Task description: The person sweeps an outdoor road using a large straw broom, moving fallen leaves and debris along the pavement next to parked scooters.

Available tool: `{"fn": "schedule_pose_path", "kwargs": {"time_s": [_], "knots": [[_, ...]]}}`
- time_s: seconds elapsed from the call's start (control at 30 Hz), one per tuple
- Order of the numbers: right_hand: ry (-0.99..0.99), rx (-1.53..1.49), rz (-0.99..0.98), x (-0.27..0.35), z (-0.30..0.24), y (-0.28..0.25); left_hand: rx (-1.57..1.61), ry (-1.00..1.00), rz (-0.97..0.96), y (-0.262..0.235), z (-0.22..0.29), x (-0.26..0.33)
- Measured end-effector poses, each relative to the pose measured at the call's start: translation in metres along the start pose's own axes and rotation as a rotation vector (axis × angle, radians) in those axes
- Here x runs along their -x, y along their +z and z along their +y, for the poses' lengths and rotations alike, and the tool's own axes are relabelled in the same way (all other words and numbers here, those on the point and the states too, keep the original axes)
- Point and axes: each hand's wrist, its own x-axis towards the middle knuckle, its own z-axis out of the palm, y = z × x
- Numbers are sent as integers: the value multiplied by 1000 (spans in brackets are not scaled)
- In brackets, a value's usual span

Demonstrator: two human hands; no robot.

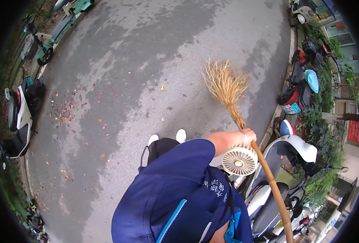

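My left hand (250, 137) is closed around the bamboo handle (273, 184) of a long broom, just above where its twigs are bound. The broom's spread of straw-coloured twigs (226, 83) fans out over the road to the front right, its tips blurred. A pale band circles my left wrist. Close beneath that forearm hangs a cream round fan (239, 161), in front of my navy shirt (159, 194). The handle runs down past the lower edge. Some bare skin of my other arm shows at the bottom, but my right hand is out of sight.
Fallen leaves (64, 113) lie scattered on the grey road (139, 48), mostly to the left. A white scooter (296, 146) stands close on the right, near the handle, with a red scooter (294, 93) beyond it. More scooters (23, 117) line the left kerb.
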Motion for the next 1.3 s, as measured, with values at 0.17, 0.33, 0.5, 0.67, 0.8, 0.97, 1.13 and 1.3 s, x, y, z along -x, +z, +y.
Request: {"fn": "schedule_pose_path", "kwargs": {"time_s": [0.17, 0.33, 0.5, 0.67, 0.8, 0.97, 1.13, 1.3], "knots": [[-425, 647, 176, 33, 18, -66, -118, -126, -50, 18, -12, 160], [600, -576, -296, 119, 32, 21, -223, -527, 70, -16, -65, 448], [1174, -427, -410, 359, 34, 125, -320, -1224, 74, -90, -85, 759], [1318, -582, -428, 407, -10, 88, -524, -1259, 204, -82, -18, 857], [1068, -600, -346, 365, -51, -24, -590, -919, 464, -36, 34, 807], [658, -358, -45, 257, -181, -219, -390, -465, 344, 64, 125, 664], [161, -106, 70, 257, -357, -319, -115, -79, 161, 148, 254, 540], [12, -72, 182, 301, -426, -338, -71, -2, 37, 219, 261, 521]]}}
